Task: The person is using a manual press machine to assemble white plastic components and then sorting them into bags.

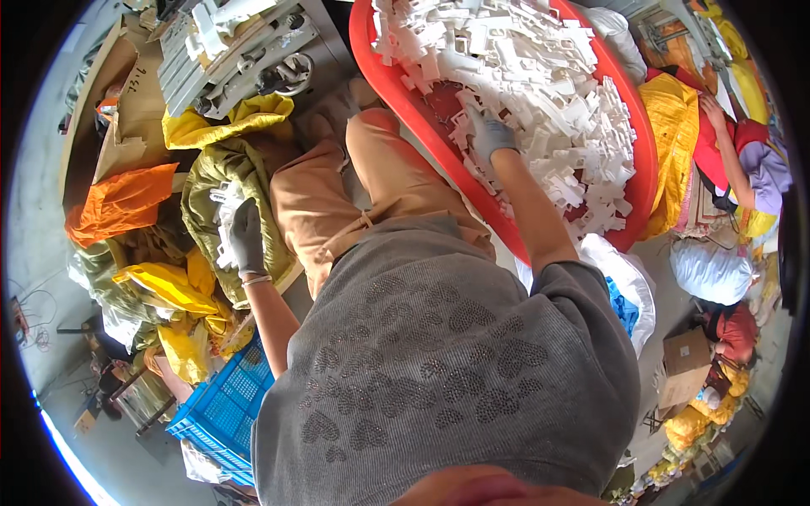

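A large red tub (646, 160) holds a heap of white plastic parts (523, 51). Over its near left portion reaches my right hand (493, 135) in a grey glove. Its fingers stretch out among the loose parts, touching them; the fingertips are hard to make out against the white. To the left of my knees, my left hand (247, 240), also gloved in grey, is at the mouth of an olive-green sack (202, 173). A bunch of white plastic pieces (225, 223) lies against its fingers, which look closed on them; the thumb is hidden.
A grey metal machine (253, 63) stands front left beside a cardboard box (135, 126). Yellow bags (173, 287) and a blue crate (224, 409) lie at my left. White sack (631, 278) is by my right elbow. Another person's arm (732, 152) shows at far right.
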The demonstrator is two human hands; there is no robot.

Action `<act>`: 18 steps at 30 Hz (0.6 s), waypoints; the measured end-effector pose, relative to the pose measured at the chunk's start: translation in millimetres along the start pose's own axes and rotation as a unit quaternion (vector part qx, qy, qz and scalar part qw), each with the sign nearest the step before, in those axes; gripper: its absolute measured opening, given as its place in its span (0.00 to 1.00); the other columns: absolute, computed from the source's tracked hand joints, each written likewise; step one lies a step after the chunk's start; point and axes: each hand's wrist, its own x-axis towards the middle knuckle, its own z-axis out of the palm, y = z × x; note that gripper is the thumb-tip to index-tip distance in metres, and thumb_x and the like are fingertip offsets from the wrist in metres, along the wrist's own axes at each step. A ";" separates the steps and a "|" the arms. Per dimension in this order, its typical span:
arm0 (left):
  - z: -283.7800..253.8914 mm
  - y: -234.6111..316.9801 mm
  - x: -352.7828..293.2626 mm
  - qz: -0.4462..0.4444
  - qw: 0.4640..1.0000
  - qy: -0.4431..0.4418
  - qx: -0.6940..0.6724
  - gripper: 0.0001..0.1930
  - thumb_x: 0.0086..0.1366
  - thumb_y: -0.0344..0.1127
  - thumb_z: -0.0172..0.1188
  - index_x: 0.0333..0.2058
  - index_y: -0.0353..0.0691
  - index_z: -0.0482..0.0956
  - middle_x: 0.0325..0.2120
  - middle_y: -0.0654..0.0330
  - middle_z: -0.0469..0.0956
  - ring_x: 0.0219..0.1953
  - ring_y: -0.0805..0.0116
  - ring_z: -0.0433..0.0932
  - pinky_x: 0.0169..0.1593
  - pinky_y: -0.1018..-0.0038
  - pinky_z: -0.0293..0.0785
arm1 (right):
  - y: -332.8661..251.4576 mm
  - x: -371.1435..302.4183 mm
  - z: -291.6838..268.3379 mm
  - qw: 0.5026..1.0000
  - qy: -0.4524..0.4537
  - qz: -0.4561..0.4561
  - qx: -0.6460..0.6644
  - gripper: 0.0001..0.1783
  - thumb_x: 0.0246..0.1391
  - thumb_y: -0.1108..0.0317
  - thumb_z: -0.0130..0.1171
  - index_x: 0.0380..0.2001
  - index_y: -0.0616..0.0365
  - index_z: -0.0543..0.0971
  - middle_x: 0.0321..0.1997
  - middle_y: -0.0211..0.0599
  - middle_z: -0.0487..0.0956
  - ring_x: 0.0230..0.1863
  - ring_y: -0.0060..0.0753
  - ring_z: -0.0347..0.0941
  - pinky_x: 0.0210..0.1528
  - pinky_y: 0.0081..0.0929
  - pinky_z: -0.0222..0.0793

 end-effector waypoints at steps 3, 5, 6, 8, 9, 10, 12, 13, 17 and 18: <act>-8.0 3.2 -1.9 0.018 1.000 0.006 -0.012 0.14 0.65 0.33 0.51 0.45 0.32 0.75 0.41 0.60 0.78 0.42 0.73 0.76 0.48 0.78 0.70 | -5.3 -6.1 -47.3 0.984 0.081 0.044 0.151 0.35 0.46 0.59 0.56 0.60 0.40 0.59 0.52 0.45 0.69 0.48 0.51 0.71 0.48 0.42 0.68; -11.0 -7.5 -2.8 0.008 0.999 0.025 -0.043 0.13 0.65 0.36 0.51 0.44 0.35 0.77 0.39 0.59 0.79 0.42 0.71 0.75 0.48 0.76 0.69 | 12.3 -10.7 -51.0 0.964 0.159 -0.004 0.211 0.34 0.47 0.62 0.56 0.60 0.43 0.61 0.52 0.43 0.70 0.48 0.46 0.71 0.50 0.37 0.68; -12.1 -11.9 -2.7 -0.002 0.997 0.024 -0.069 0.13 0.65 0.35 0.51 0.44 0.34 0.77 0.39 0.59 0.79 0.42 0.72 0.75 0.48 0.77 0.69 | 23.1 -11.4 -46.3 0.960 0.165 -0.013 0.225 0.31 0.46 0.63 0.59 0.57 0.46 0.66 0.51 0.43 0.71 0.46 0.44 0.73 0.48 0.34 0.69; -13.7 -20.8 -0.1 -0.022 0.994 0.015 -0.109 0.14 0.66 0.34 0.51 0.47 0.33 0.74 0.41 0.59 0.78 0.42 0.72 0.76 0.45 0.78 0.72 | 53.1 -4.7 -10.5 0.957 0.060 0.024 0.284 0.27 0.45 0.65 0.58 0.53 0.50 0.71 0.50 0.43 0.73 0.46 0.42 0.73 0.48 0.32 0.69; -12.5 -13.7 3.0 -0.017 0.993 0.017 -0.112 0.14 0.66 0.34 0.51 0.47 0.33 0.74 0.41 0.59 0.78 0.42 0.72 0.76 0.45 0.78 0.72 | 76.3 -1.4 23.0 0.965 0.100 -0.021 0.240 0.24 0.46 0.60 0.56 0.49 0.49 0.74 0.49 0.46 0.74 0.48 0.48 0.72 0.50 0.38 0.68; -15.3 -3.7 0.4 -0.027 0.994 0.022 -0.105 0.13 0.66 0.34 0.51 0.45 0.33 0.75 0.40 0.60 0.78 0.41 0.73 0.76 0.46 0.78 0.71 | 71.6 -0.7 22.6 0.978 0.018 0.018 0.209 0.23 0.46 0.60 0.57 0.48 0.50 0.75 0.46 0.47 0.75 0.47 0.49 0.72 0.50 0.37 0.68; -19.5 15.2 8.6 -0.007 0.997 0.031 -0.076 0.13 0.65 0.33 0.52 0.44 0.34 0.76 0.39 0.60 0.79 0.41 0.73 0.76 0.46 0.78 0.71 | 82.5 -5.5 44.5 0.975 0.036 -0.025 0.218 0.23 0.44 0.62 0.60 0.47 0.51 0.76 0.41 0.50 0.77 0.45 0.50 0.73 0.49 0.38 0.69; -18.6 30.7 16.4 0.003 0.994 0.041 -0.099 0.12 0.65 0.33 0.53 0.44 0.34 0.77 0.39 0.59 0.79 0.41 0.73 0.76 0.46 0.78 0.71 | 104.2 -4.0 71.1 0.950 0.129 -0.106 0.263 0.23 0.42 0.63 0.62 0.46 0.51 0.76 0.40 0.51 0.77 0.45 0.51 0.73 0.48 0.39 0.69; -43.2 99.5 39.9 0.158 0.973 0.154 0.065 0.12 0.61 0.33 0.55 0.41 0.35 0.79 0.34 0.52 0.80 0.38 0.63 0.80 0.43 0.75 0.73 | 79.1 -13.0 51.9 0.819 0.146 -0.013 0.555 0.21 0.50 0.75 0.58 0.50 0.55 0.73 0.45 0.34 0.77 0.34 0.29 0.74 0.37 0.23 0.71; -52.8 119.0 44.1 0.209 0.959 0.178 0.074 0.12 0.60 0.32 0.56 0.41 0.36 0.78 0.35 0.53 0.80 0.38 0.63 0.80 0.43 0.74 0.73 | 58.3 -17.0 23.8 0.780 0.098 0.031 0.617 0.21 0.52 0.76 0.55 0.51 0.56 0.71 0.46 0.30 0.76 0.33 0.22 0.71 0.35 0.18 0.68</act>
